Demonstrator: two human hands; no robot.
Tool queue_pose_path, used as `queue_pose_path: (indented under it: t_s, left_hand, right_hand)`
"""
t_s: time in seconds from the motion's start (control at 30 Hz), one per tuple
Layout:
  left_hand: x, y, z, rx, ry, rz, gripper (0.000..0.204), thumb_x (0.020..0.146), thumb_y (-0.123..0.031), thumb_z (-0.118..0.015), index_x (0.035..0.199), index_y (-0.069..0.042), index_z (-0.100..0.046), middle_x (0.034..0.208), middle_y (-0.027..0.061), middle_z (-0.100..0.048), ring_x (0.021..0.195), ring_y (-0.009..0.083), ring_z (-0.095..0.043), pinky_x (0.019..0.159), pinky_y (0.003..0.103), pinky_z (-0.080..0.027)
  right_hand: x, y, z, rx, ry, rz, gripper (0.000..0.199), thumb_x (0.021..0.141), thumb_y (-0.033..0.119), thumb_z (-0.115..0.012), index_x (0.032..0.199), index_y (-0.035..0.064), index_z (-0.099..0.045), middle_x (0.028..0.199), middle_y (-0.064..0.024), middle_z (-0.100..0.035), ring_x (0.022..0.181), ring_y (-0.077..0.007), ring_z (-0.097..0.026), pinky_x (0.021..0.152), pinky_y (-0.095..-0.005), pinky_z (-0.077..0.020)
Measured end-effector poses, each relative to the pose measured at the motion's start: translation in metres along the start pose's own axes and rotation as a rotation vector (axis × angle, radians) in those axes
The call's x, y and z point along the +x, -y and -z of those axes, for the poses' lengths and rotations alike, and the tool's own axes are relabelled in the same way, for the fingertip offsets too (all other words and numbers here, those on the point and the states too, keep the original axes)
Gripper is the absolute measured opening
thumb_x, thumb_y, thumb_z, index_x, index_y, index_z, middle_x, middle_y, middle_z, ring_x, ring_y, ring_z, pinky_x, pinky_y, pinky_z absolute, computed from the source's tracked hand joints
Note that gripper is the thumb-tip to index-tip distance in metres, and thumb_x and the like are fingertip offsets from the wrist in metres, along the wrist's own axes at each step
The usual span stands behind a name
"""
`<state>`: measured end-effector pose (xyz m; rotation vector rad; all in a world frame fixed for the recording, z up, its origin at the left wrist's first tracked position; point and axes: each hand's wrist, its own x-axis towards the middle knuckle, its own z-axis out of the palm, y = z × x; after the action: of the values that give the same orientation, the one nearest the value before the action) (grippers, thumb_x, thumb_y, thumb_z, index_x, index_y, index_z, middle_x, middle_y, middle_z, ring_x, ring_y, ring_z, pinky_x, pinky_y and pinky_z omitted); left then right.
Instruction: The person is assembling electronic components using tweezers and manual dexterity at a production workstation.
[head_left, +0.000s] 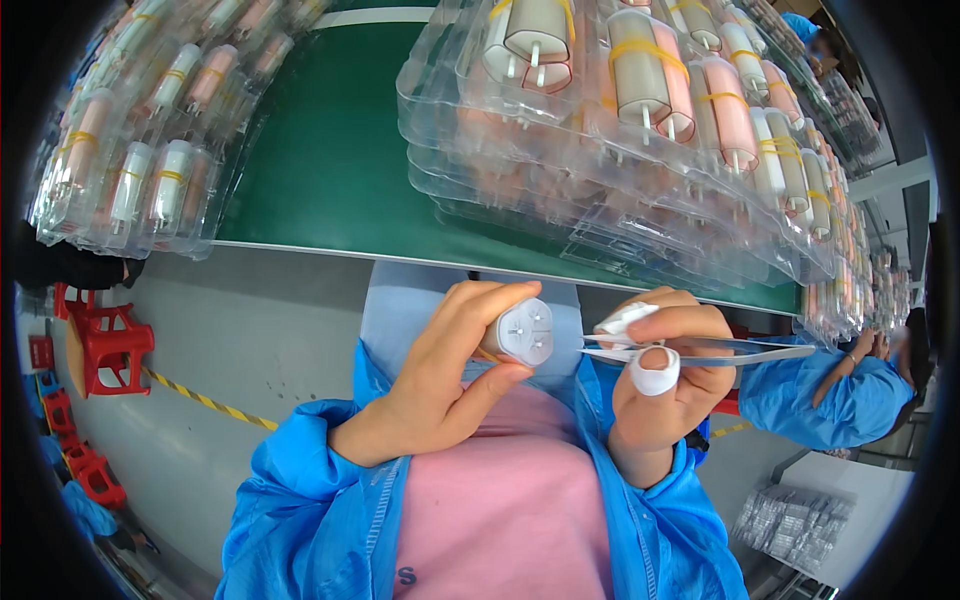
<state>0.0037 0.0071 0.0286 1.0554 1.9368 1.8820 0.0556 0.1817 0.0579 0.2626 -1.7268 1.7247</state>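
Observation:
My left hand (430,375) is closed around a white, three-lobed bundle of cylinders (526,333) in front of my chest. Its end face, with small raised details, is turned up toward me, and a bit of yellow band shows by the fingers. To the right of it, my right hand (680,350) grips metal tweezers (745,350). The tweezer tips are slightly parted and point left at the bundle, a short gap away from it. White coverings (655,373) wrap the thumb and a fingertip of that hand.
Beyond my hands runs a green tabletop (330,130). Stacked clear plastic trays (600,190) of banded pink, grey and white cylinders stand on it at right; more trays (140,190) stand at left. Red stools (110,345) are on the left floor. A blue-clad person (830,395) sits at right.

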Motion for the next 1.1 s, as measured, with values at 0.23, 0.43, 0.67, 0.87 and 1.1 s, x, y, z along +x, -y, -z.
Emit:
queue_pose_path:
  t_s: [0.23,0.43,0.67,0.87,1.1]
  left_hand:
    - [-0.001,-0.002,-0.001,-0.153,0.025,0.075,0.052,0.086,-0.005,-0.058,0.133,0.002,-0.037,0.113,0.0128,-0.047,0.100,0.0169,-0.051,0.084,0.027,-0.043]
    - [-0.001,0.004,-0.002,-0.002,0.028,-0.064,0.052,0.083,-0.002,-0.059,0.130,0.002,-0.038,0.119,0.0162,-0.046,0.109,0.0219,-0.049,0.091,0.031,-0.041]
    - [-0.001,0.005,-0.003,-0.005,0.042,-0.108,0.051,0.082,0.000,-0.059,0.128,0.002,-0.039,0.123,0.0186,-0.044,0.112,0.0253,-0.048,0.094,0.034,-0.039]
    - [-0.004,0.002,-0.005,-0.123,0.037,-0.009,0.054,0.084,-0.004,-0.058,0.132,0.002,-0.033,0.121,0.0175,-0.048,0.110,0.0236,-0.050,0.093,0.034,-0.041]
    - [-0.006,0.002,-0.007,-0.248,0.017,0.051,0.053,0.091,-0.019,-0.055,0.133,0.002,-0.031,0.116,0.0176,-0.054,0.103,0.0230,-0.056,0.087,0.036,-0.046]
  right_hand:
    - [-0.008,-0.001,-0.003,-0.005,0.004,-0.039,0.021,0.072,0.002,-0.073,0.088,-0.0061,-0.062,0.082,-0.0134,-0.064,0.071,-0.0170,-0.058,0.059,-0.0253,-0.0442]
    - [-0.007,0.000,-0.003,-0.038,0.049,-0.016,0.023,0.067,0.001,-0.074,0.086,-0.0057,-0.063,0.082,-0.0141,-0.065,0.070,-0.0205,-0.060,0.058,-0.0272,-0.0455]
    - [-0.009,0.001,-0.002,-0.047,0.067,-0.024,0.026,0.065,0.002,-0.075,0.087,-0.0051,-0.064,0.083,-0.0143,-0.066,0.070,-0.0226,-0.061,0.059,-0.0284,-0.0467]
    - [-0.013,0.002,-0.001,-0.025,0.001,-0.056,0.025,0.065,0.003,-0.075,0.086,-0.0057,-0.064,0.082,-0.0143,-0.066,0.070,-0.0216,-0.060,0.059,-0.0275,-0.0455]
    - [-0.013,0.003,0.001,-0.080,0.020,-0.038,0.021,0.067,0.004,-0.074,0.084,-0.0028,-0.063,0.078,-0.0121,-0.065,0.066,-0.0204,-0.059,0.056,-0.0278,-0.0447]
